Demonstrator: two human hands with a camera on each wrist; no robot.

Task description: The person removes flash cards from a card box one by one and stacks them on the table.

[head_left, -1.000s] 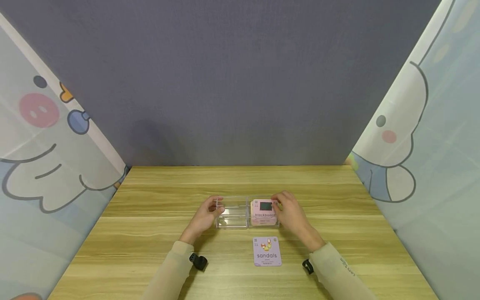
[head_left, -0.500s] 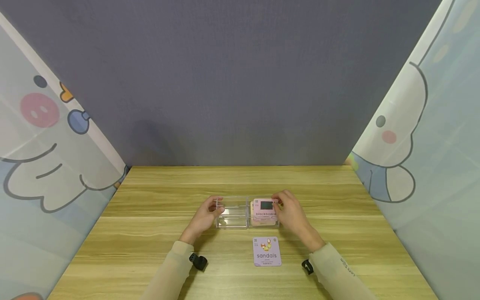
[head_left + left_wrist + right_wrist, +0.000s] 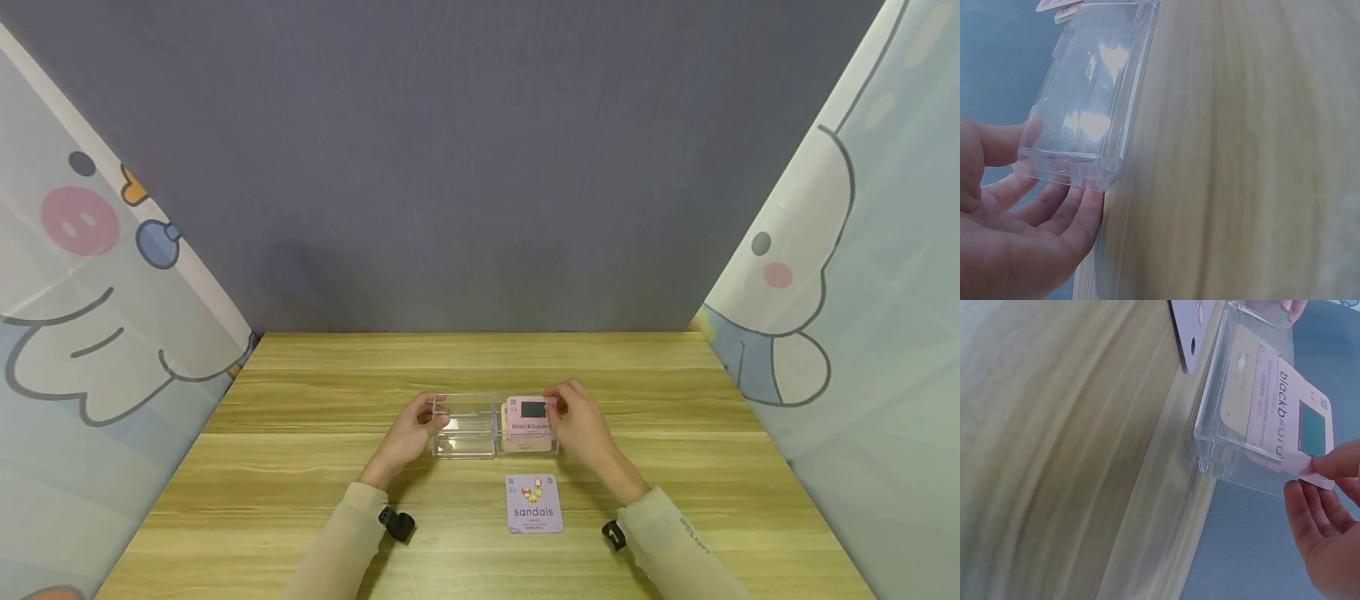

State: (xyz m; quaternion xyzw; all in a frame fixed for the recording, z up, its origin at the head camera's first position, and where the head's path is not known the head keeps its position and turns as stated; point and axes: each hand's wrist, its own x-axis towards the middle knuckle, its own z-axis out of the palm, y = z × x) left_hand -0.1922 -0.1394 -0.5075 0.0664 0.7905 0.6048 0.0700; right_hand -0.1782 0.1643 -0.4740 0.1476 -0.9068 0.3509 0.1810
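Observation:
A clear plastic box (image 3: 463, 456) with two side-by-side compartments lies on the table. My left hand (image 3: 408, 432) grips its left end, thumb on the near side and fingers curled around the end wall, as the left wrist view shows. Between thumb and fingers, my right hand (image 3: 588, 433) pinches the right edge of a pink "blackboard" flash card (image 3: 1291, 403). That card lies partly in the right compartment, with its picture end sticking out past the wall. Underneath it shows a cream card (image 3: 1236, 384). In the left compartment I see only transparent plastic with bright reflections.
A purple "sandals" flash card (image 3: 534, 518) lies face up on the wooden table (image 3: 337, 383), just in front of the box. Behind the table rises a dark grey panel (image 3: 480, 208), with cartoon-printed curtains (image 3: 870, 350) at both sides.
The blackboard card has slid slightly up and away from me in the right hand, showing more of the cream card beneath. The left hand, the box and the sandals card stay put.

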